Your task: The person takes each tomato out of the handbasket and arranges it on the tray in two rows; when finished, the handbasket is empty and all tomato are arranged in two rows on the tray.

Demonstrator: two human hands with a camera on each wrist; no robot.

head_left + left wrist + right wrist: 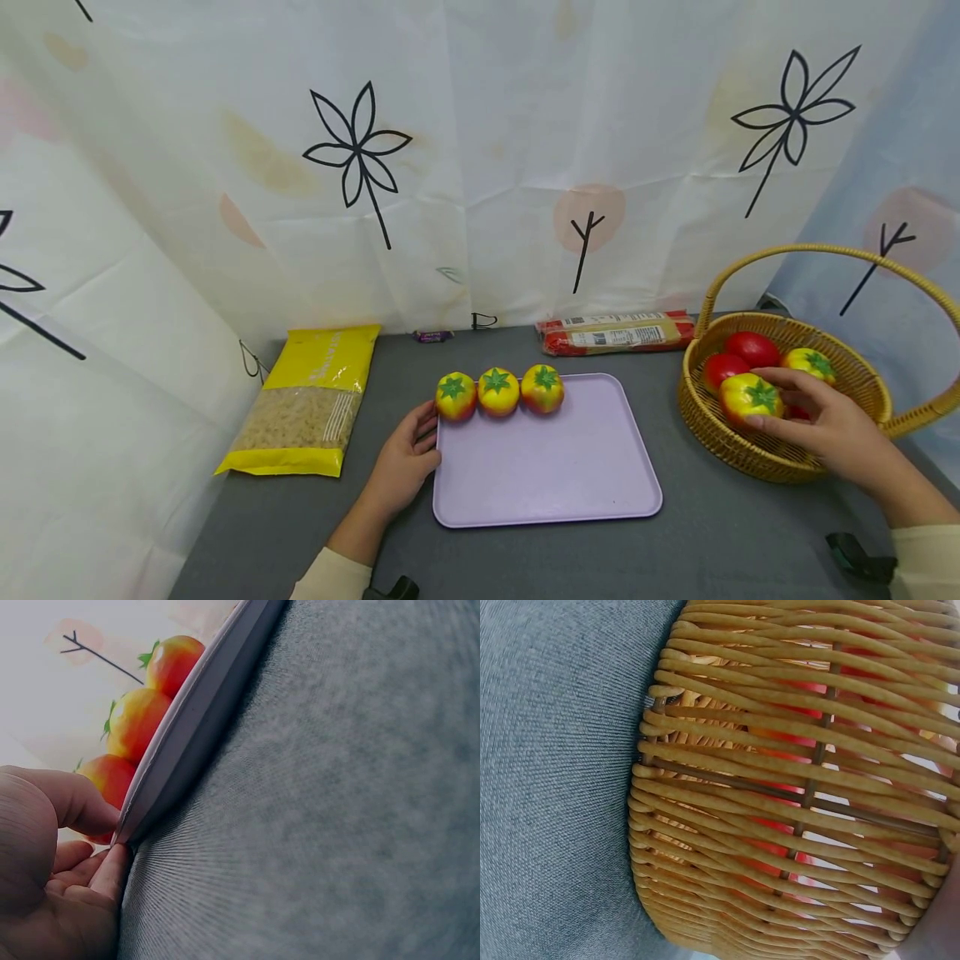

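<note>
Three yellow-and-red tomatoes (498, 392) with green star-shaped leaves sit in a row along the back edge of a lilac tray (547, 467). My left hand (405, 458) holds the tray's left rim, its thumb and fingertips at the edge in the left wrist view. Over the left side of a wicker basket (772, 467), my right hand (832, 425) grips another yellow-and-red tomato (750, 398) between thumb and fingers. More tomatoes lie in the basket, among them a red one (752, 348). The right wrist view is mostly the basket's woven side (780, 780), which hides that hand's grip.
A yellow bag of pasta (303, 400) lies left of the tray. Red-and-clear packets (618, 333) and a small purple wrapper (432, 337) lie along the back by the patterned curtain (480, 167). The basket's tall handle (825, 248) arches above it.
</note>
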